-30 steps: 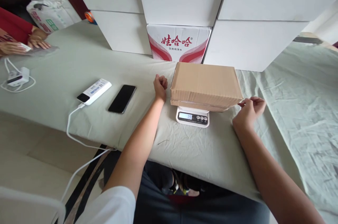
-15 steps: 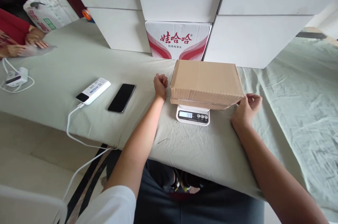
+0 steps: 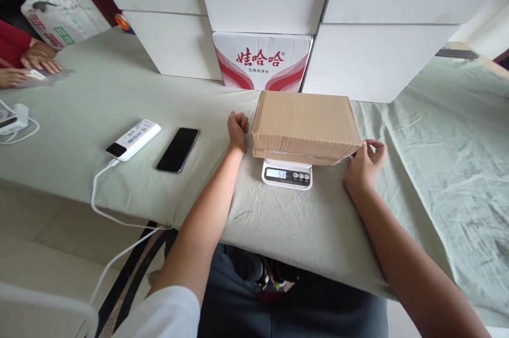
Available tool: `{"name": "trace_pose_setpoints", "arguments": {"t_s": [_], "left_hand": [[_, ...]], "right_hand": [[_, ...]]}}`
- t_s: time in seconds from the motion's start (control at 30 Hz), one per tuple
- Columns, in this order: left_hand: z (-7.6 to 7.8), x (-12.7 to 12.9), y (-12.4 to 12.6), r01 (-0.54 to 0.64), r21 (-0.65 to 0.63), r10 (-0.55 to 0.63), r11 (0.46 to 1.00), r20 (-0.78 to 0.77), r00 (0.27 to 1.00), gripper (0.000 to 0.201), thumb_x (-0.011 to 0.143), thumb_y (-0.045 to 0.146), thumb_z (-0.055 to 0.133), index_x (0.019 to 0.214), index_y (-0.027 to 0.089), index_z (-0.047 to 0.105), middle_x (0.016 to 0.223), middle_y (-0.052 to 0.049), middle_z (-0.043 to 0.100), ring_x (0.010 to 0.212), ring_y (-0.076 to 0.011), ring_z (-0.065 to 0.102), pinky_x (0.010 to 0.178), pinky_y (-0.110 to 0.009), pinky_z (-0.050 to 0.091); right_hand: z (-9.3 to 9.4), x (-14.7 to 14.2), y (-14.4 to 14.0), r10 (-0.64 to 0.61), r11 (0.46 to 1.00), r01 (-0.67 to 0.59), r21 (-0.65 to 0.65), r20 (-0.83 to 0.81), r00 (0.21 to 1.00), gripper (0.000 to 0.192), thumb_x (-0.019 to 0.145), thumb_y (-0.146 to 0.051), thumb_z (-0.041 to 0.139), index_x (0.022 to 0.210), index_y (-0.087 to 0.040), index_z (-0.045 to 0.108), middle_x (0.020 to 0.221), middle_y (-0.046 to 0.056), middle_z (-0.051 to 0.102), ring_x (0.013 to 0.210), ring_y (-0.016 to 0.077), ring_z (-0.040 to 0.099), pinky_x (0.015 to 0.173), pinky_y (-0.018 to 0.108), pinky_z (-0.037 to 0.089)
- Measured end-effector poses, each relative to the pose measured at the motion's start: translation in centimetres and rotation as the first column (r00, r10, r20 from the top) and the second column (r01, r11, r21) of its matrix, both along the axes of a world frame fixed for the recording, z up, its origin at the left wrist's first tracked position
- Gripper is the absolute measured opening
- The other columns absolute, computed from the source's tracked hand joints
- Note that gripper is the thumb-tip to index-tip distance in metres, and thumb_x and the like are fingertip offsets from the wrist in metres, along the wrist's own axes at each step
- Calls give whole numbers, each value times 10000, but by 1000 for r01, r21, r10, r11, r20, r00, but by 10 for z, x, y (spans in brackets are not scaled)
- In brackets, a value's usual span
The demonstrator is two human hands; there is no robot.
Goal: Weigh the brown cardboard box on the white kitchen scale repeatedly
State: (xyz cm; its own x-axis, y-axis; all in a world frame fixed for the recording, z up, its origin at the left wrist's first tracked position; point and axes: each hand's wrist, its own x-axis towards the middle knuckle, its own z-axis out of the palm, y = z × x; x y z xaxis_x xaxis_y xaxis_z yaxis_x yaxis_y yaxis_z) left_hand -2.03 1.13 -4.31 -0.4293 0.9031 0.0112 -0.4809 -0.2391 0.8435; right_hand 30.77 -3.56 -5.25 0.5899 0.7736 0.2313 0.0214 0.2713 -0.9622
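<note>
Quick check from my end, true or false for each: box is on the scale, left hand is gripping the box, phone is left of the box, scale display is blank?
1. The cardboard box sits on the scale. True.
2. The left hand grips the box. False: it is a closed fist on the table cloth beside the box's left end.
3. The black phone lies left of the box. True.
4. The scale display is blank. False: it shows digits.
5. The right hand is at the box's right end. True.

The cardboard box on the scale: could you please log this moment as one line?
cardboard box on scale | left hand fisted beside box | right hand at box's right edge | phone, power bank left
</note>
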Motion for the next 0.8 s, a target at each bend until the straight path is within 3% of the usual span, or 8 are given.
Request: {"name": "trace_pose_setpoints", "arguments": {"t_s": [0.43, 0.8], "left_hand": [[-1, 0, 0, -10, 1, 10, 1000, -7, 1000, 767, 1052, 758, 592, 591, 251, 246, 595, 48, 200, 487, -108, 192, 510, -343, 194], [6, 4, -3, -44, -37, 42, 998, -56, 998, 717, 1105, 674, 553, 602, 235, 289, 534, 45, 218, 449, -102, 217, 491, -331, 205]], "right_hand": [[1, -1, 0, 8, 1000, -9, -14, -51, 999, 333, 943, -467, 740, 996, -273, 474, 792, -91, 553, 668, 97, 547, 676, 243, 457], [4, -1, -2, 2, 997, -2, -77, 2, 1000, 344, 912, -512, 765, 987, -274, 527, 737, -71, 520, 639, 124, 524, 558, 248, 356]]}}
